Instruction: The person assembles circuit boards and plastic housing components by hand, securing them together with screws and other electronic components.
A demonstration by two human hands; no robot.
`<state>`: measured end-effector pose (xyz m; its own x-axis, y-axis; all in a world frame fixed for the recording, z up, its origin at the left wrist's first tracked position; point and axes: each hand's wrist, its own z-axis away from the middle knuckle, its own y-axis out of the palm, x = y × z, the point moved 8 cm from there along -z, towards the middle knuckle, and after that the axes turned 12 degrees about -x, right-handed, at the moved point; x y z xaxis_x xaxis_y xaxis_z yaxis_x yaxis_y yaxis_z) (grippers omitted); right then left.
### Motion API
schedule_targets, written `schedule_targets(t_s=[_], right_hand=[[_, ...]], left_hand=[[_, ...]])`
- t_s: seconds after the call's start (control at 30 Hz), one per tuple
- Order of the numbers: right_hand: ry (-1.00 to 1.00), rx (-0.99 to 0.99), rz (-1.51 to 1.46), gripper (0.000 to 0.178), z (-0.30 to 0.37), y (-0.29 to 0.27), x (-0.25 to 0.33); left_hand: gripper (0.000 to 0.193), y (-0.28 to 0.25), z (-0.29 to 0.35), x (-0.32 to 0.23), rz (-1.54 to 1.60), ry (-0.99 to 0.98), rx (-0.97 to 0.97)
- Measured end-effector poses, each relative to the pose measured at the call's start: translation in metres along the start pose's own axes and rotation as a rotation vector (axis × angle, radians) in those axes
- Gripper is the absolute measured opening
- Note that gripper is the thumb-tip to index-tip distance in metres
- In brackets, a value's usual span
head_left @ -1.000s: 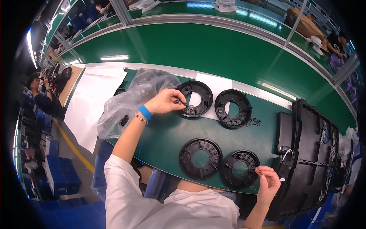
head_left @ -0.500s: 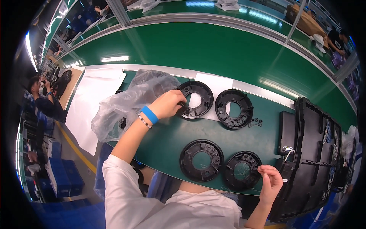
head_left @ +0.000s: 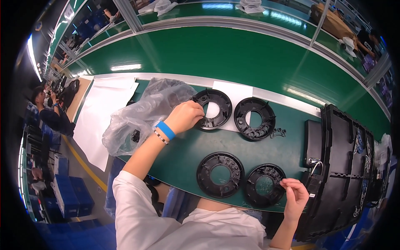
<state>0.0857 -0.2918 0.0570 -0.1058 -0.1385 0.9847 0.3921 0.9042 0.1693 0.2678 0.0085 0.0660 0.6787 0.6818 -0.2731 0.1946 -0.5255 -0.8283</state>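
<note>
Four-part layout aside, black round plastic housings with open centres lie on a green bench. My left hand, blue band at the wrist, has its curled fingers at the left rim of the upper left housing; whatever they pinch is hidden. Right of that is the upper right housing, with small black ring parts beside it. Nearer me sit the lower left housing and the lower right housing. My right hand has thumb and fingers pinched together at the latter's right rim; anything between them is too small to name.
A crumpled clear plastic bag lies left of the housings, beside white sheets. White paper sits under the upper housings. A large black crate stands at the right edge. Beyond runs a green conveyor belt.
My left hand has shifted slightly, its fingers now lower along the upper left housing's rim. The dark piece seen by its fingertips is no longer distinct. My right hand has hardly moved.
</note>
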Motion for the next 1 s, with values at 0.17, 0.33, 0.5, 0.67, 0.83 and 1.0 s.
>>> schedule_targets(t_s=[0.17,0.33,0.5,0.67,0.83,1.0], right_hand=[[0.0,-0.017,0.002,0.01,0.001,-0.004,-0.001],[0.011,-0.025,-0.007,0.009,0.002,-0.003,-0.003],[0.005,-0.013,-0.003,0.009,0.002,0.0,-0.004],[-0.008,-0.012,0.009,0.009,0.002,0.001,-0.002],[-0.011,-0.033,0.021,0.009,0.0,-0.004,-0.003],[-0.022,-0.022,0.038,0.009,-0.002,-0.002,-0.004]], left_hand=[[0.007,0.0,-0.001,-0.005,-0.018,-0.021,-0.032],[0.014,0.001,0.004,-0.004,0.058,-0.104,-0.087],[0.016,0.002,0.009,0.001,0.048,-0.246,-0.165],[0.014,0.001,0.008,0.005,0.091,-0.269,-0.221],[0.011,-0.014,0.007,0.019,0.158,-0.392,-0.205],[0.01,-0.009,0.003,0.0,0.095,-0.121,-0.043]])
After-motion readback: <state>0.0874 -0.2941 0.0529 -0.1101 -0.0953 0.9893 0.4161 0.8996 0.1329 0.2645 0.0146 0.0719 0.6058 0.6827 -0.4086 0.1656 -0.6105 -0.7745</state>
